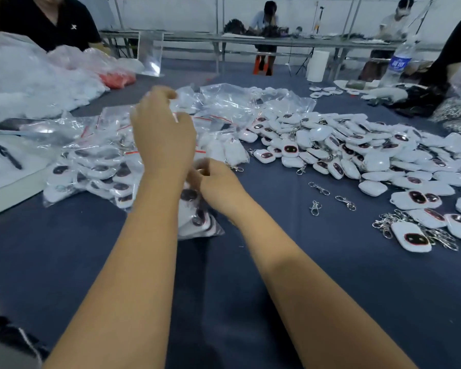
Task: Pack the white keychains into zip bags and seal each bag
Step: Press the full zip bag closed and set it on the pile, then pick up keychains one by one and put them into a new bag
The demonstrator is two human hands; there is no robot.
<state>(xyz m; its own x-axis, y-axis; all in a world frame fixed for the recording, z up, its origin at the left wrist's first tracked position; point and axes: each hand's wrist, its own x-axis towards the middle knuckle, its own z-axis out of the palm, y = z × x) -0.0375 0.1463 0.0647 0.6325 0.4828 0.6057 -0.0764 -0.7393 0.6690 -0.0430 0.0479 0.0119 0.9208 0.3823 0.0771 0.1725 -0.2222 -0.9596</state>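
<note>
While the left hand (pixel 163 134) hovers half-curled, right hand (pixel 216 182) grip pinching a filled zip bag (pixel 197 217) beneath.

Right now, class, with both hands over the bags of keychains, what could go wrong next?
The filled bag under the right hand may be unsealed, so keychains could spill out. The raised left hand could knock the heap of packed bags. The three loose clips on the cloth might get left out.
</note>
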